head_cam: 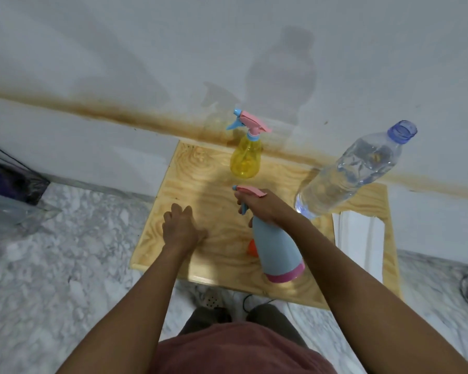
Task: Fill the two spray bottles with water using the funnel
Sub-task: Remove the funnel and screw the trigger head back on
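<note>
Head view: two spray bottles, blue spray bottle (277, 249) in right hand (265, 206), yellow spray bottle (246, 155); one water bottle (346, 174).

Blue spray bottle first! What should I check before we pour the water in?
1. Blue spray bottle held steady by right hand: ok.
2. Its pink sprayer top off: not ok, still on.
3. Orange funnel ready: cannot tell, mostly hidden.
4. Water bottle uncapped: ok.
5. Left hand free: ok, resting on the wooden table.
6. Yellow spray bottle upright, out of the way: ok.
</note>
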{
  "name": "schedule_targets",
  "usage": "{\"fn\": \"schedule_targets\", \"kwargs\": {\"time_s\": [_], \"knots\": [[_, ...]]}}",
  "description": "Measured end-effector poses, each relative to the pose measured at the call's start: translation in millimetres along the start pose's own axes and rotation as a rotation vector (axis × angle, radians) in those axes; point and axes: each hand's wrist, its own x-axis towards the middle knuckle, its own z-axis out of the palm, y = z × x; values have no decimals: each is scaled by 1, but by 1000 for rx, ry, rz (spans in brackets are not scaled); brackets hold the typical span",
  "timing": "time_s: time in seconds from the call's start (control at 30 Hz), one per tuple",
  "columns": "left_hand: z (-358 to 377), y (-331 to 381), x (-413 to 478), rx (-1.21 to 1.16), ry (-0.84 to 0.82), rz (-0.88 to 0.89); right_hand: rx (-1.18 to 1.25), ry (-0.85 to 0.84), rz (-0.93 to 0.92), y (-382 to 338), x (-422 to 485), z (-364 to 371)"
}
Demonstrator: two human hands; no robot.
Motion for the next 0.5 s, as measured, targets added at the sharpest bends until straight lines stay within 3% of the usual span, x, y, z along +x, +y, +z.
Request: {"fn": "schedule_targets", "kwargs": {"time_s": [0.2, 0.5], "knots": [[-2, 4, 0, -57, -25, -32, -92, -65, 71, -1, 16, 5], [-5, 8, -5, -120, -8, -50, -39, -40, 108, -2, 25, 3]]}}
